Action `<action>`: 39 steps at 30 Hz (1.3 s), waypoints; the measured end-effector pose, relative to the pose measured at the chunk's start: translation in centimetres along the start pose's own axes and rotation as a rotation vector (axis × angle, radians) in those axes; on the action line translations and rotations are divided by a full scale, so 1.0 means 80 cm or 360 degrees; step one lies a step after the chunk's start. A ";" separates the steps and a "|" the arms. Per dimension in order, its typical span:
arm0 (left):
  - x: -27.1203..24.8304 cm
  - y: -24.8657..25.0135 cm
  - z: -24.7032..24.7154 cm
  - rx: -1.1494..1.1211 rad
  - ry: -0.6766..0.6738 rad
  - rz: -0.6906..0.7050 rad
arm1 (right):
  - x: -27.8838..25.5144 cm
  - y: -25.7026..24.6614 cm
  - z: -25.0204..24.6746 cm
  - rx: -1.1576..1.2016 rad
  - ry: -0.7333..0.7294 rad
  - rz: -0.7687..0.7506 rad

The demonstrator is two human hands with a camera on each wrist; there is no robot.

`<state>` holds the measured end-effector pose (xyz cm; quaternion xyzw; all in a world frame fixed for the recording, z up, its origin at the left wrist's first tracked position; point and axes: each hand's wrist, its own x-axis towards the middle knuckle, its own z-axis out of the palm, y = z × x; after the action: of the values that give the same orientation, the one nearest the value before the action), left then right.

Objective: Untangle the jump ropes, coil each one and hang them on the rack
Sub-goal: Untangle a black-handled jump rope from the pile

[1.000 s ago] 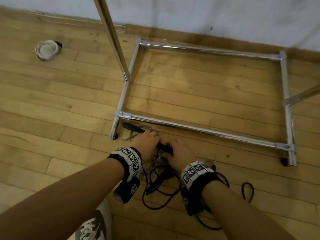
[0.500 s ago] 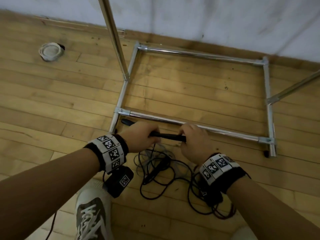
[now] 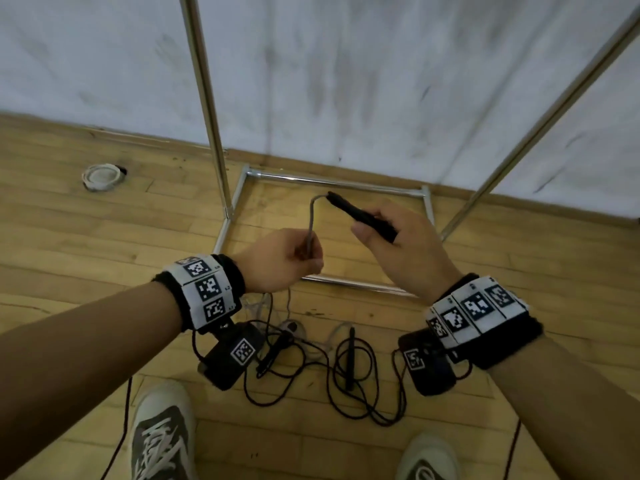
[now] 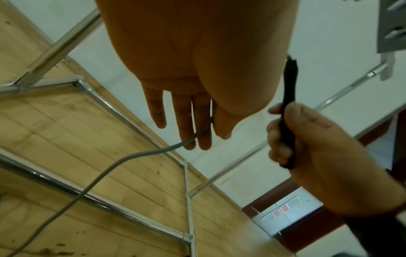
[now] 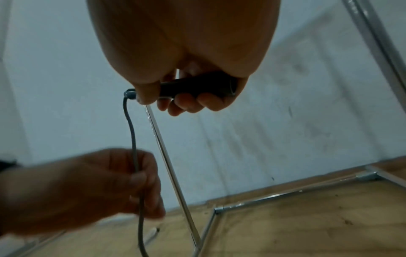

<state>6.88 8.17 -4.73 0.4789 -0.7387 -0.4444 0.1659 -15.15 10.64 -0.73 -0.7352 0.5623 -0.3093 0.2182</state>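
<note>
Two hands are raised above the chrome base frame of a clothes rack standing on a wooden floor against a pale wall. The right hand is wrapped around a black jump-rope handle, whose long axis slants up and away from the person, its rope end pointing toward the rack's left upright pole. A grey rope leaves that tip, bends sharply down and runs into the left hand, which pinches it between thumb and fingers just beside the handle. Holding handle and rope apart this way likely lets the person draw this one rope out of the rest. On the floor in front of the rack's base, near the person's shoes, a tangle of dark ropes lies in loose loops, with another black handle among them.
</note>
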 end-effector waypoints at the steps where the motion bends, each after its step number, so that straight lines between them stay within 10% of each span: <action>1: -0.005 0.006 0.003 0.0025 -0.0034 0.0017 | 0.000 -0.008 -0.015 0.0055 0.0054 -0.0004; 20: -0.051 0.061 -0.056 0.0614 -0.0284 0.0074 | -0.011 -0.074 -0.182 0.0716 0.0900 0.0187; 25: -0.058 0.099 -0.090 0.0590 0.0005 0.0130 | -0.007 -0.081 -0.188 0.0773 0.1015 0.0271; 39: -0.044 0.209 -0.086 0.0517 0.0586 0.0631 | -0.004 -0.115 -0.116 -0.0130 0.0302 -0.0165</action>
<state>3.86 10.20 13.33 0.4182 -0.8365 -0.1854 0.3017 -15.38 13.70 11.97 -0.7390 0.5538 -0.3651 0.1176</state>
